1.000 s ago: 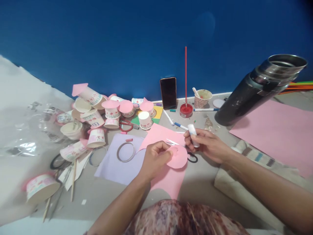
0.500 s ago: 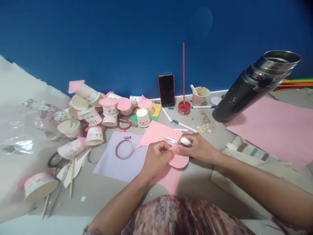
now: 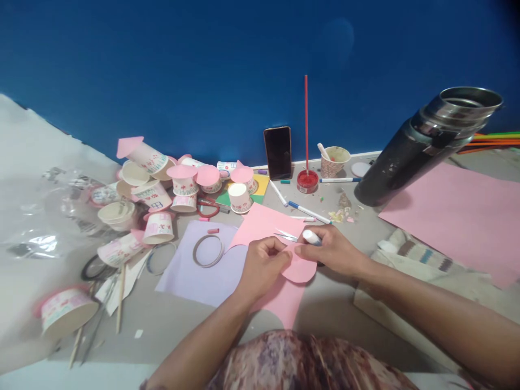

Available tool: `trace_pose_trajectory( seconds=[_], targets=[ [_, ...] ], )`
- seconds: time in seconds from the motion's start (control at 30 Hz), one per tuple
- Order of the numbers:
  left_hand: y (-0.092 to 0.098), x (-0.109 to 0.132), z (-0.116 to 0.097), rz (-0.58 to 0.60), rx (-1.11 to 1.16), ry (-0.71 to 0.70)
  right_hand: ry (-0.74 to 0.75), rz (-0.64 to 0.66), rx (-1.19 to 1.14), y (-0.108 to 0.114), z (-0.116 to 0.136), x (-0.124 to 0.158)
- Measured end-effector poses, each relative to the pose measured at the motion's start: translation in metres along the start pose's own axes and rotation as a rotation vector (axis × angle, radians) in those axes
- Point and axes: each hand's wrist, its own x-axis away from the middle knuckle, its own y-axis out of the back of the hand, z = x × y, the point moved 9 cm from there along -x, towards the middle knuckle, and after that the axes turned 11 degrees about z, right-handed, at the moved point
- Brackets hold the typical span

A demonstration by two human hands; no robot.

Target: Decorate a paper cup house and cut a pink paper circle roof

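Observation:
A round piece of pink paper [image 3: 300, 269] is pinched at its upper edge by my left hand [image 3: 266, 265], thumb against fingers. My right hand [image 3: 335, 249] pinches the same paper from the other side. A white round-ended tube [image 3: 312, 237] shows at the right hand's fingers; I cannot tell whether it is gripped or lies behind. Pointed scissor blades [image 3: 287, 235] stick out left of that hand, their handles hidden. Cut pink paper [image 3: 264, 221] lies beneath and behind both hands, over lilac paper [image 3: 190, 287].
Decorated paper cups [image 3: 152, 195], several with pink tops, crowd the left. A grey ring [image 3: 208, 251] rests on the lilac paper. Behind stand a phone [image 3: 278, 153], a red paint pot [image 3: 307, 182] and a cup [image 3: 335, 161]. A dark flask [image 3: 410, 154] stands right, beside pink sheets [image 3: 459, 211].
The whole view has shifted slightly. Both hands keep their pinch on the round paper, which now shows a little more of its face.

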Motion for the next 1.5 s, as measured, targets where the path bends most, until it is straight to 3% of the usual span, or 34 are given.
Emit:
trace_pose_trajectory(
  seconds=[0.13,0.3,0.4,0.53,0.67,0.8,0.9,1.03,1.1,1.23,1.5],
  targets=[
    [0.001,-0.001,0.003,0.003,0.006,0.011,0.015,-0.003,0.015,0.000,-0.001,0.001],
    [0.001,-0.001,0.002,0.015,0.017,0.007,0.164,-0.075,0.105,0.004,0.013,0.003],
    [-0.003,-0.003,-0.002,0.059,0.044,-0.019,0.129,-0.119,0.079,0.008,0.012,0.005],
    [-0.003,-0.004,-0.001,0.068,0.009,-0.013,0.024,-0.049,-0.025,0.007,0.004,0.003],
    [0.001,-0.002,-0.002,0.023,-0.064,-0.013,0.049,0.041,-0.006,0.001,0.007,0.002],
    [-0.002,0.001,-0.008,0.013,-0.112,-0.064,0.199,-0.114,0.237,0.006,0.022,0.006],
    [-0.003,0.000,-0.005,0.045,0.066,-0.072,0.237,-0.218,0.266,0.011,0.025,0.009],
    [-0.019,-0.005,0.014,0.214,0.653,0.075,0.107,-0.195,-0.005,0.019,0.000,0.003],
    [-0.027,-0.005,0.018,0.283,0.830,0.134,0.105,-0.183,-0.094,0.021,-0.007,0.001],
    [-0.033,-0.006,0.010,0.333,0.811,0.065,0.131,-0.171,-0.099,0.021,-0.008,0.000],
    [-0.027,-0.005,0.015,0.232,0.684,0.026,0.086,-0.114,-0.088,0.010,-0.006,-0.001]
  ],
)
